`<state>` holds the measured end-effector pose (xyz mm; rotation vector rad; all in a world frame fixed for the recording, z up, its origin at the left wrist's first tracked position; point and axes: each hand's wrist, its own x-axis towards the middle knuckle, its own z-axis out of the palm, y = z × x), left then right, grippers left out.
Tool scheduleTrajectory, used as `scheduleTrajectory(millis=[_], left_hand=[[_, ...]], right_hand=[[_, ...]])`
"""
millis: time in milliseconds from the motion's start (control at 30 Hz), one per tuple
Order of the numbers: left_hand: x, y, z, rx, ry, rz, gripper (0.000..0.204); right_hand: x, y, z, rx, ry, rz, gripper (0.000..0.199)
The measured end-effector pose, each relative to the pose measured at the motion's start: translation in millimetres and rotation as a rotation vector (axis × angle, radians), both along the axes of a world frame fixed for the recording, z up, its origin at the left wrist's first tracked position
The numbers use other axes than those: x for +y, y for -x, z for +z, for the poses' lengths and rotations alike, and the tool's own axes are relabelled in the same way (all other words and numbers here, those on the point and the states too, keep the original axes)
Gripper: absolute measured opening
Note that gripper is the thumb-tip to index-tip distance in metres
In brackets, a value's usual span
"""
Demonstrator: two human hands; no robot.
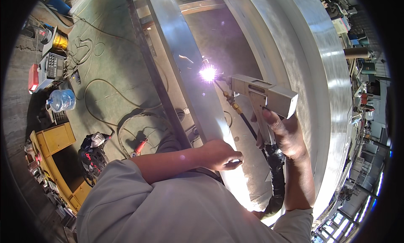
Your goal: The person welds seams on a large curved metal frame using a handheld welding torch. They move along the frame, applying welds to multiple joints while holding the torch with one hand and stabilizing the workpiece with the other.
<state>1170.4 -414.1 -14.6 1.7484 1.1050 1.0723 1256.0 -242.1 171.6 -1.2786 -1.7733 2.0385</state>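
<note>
My right hand grips the handle of a boxy silver welding gun, and a thick black-wrapped cable hangs from its lower end. A brass-fitted thin hose runs along the gun towards its tip. At that tip a bright white-violet arc throws sparks on a long metal beam; the glare hides the exact contact spot. My left hand rests on the same beam nearer to me, its fingers curled in with nothing seen in them.
Large curved shiny metal panels rise on the right. Along the left stand a clear blue water jug, a grey machine with knobs and a yellow cabinet. Hoses and a red-handled tool lie on the green floor.
</note>
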Motion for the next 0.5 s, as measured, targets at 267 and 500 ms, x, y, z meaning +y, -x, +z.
scheduleTrajectory(millis=[267,500], left_hand=[[0,0,-2,0.01,-0.024,0.025,0.015],[0,-1,-7,-0.002,-0.085,0.059,0.016]], right_hand=[[-3,-8,-1,-0.008,0.005,0.005,0.057],[-8,-13,0,0.005,0.018,-0.019,0.057]])
